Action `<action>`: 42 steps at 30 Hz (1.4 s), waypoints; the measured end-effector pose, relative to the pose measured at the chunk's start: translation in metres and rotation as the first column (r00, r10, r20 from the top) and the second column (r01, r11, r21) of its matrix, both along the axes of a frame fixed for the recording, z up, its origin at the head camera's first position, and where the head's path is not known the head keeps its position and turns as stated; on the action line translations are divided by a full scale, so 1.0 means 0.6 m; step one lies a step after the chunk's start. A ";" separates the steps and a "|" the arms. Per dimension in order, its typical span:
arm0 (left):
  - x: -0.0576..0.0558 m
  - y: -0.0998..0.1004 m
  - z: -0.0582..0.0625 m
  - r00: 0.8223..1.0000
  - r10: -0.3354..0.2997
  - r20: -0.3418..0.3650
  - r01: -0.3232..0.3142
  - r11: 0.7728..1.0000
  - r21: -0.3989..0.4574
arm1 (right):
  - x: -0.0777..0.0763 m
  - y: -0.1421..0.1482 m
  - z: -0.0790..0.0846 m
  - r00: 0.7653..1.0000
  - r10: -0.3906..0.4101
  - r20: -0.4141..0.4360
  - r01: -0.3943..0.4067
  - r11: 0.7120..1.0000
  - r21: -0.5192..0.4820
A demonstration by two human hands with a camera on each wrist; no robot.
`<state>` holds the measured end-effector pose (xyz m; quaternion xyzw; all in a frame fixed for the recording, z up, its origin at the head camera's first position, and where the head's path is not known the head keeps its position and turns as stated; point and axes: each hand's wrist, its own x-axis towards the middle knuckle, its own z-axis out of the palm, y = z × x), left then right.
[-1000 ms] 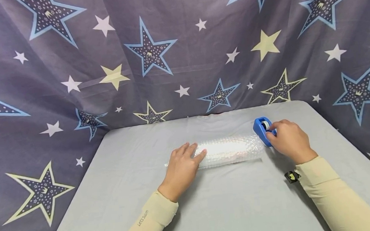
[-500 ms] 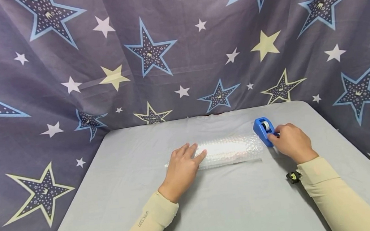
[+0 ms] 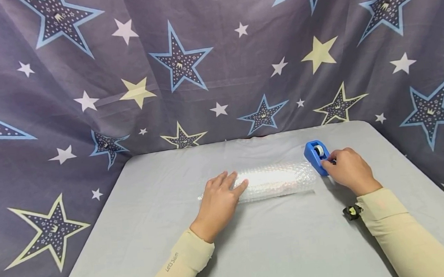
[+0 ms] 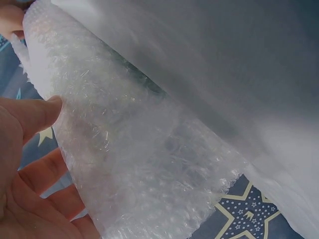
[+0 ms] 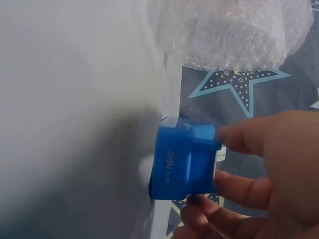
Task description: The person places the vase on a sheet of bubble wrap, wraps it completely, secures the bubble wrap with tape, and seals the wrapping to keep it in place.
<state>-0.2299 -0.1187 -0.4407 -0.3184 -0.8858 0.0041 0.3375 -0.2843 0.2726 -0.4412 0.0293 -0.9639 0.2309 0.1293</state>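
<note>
A cylindrical bundle in clear bubble wrap (image 3: 276, 180) lies across the middle of the table, something white showing inside it. My left hand (image 3: 219, 199) rests spread on the bundle's left end; in the left wrist view its thumb (image 4: 42, 114) touches the wrap. Just off the bundle's right end stands a blue tape dispenser (image 3: 312, 156) with a small white-cored tape roll (image 3: 318, 150). My right hand (image 3: 349, 169) holds the dispenser's near end by the cutter, thumb and fingers on either side of the toothed edge (image 5: 215, 167). Whether tape is pinched there, I cannot tell.
A pale grey cloth covers the table (image 3: 269, 247). Behind and at both sides hangs a dark curtain (image 3: 216, 69) printed with stars. A black strap piece (image 3: 352, 212) sits beneath my right wrist.
My right hand's fingers have come back from the tape roll to the dispenser's near, cutter end. The left hand, bundle and dispenser have stayed in place.
</note>
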 end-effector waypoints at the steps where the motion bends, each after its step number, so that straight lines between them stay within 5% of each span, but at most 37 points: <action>1: 0.000 0.000 0.000 1.000 -0.001 -0.002 0.001 1.000 0.000 | 0.000 0.001 0.000 1.000 0.000 0.007 0.000 1.000 -0.016; 16: 0.000 0.000 0.004 1.000 -0.003 0.023 0.003 1.000 -0.005 | -0.011 0.005 -0.007 0.998 -0.005 0.062 0.014 0.989 -0.148; 29: 0.001 -0.001 0.002 1.000 -0.011 0.014 0.011 1.000 -0.001 | -0.014 0.005 -0.007 0.962 0.003 0.272 0.098 0.929 -0.357; 42: 0.002 -0.002 0.003 1.000 -0.008 0.015 0.008 1.000 -0.009 | -0.018 0.004 -0.009 0.946 0.022 0.323 0.112 0.913 -0.391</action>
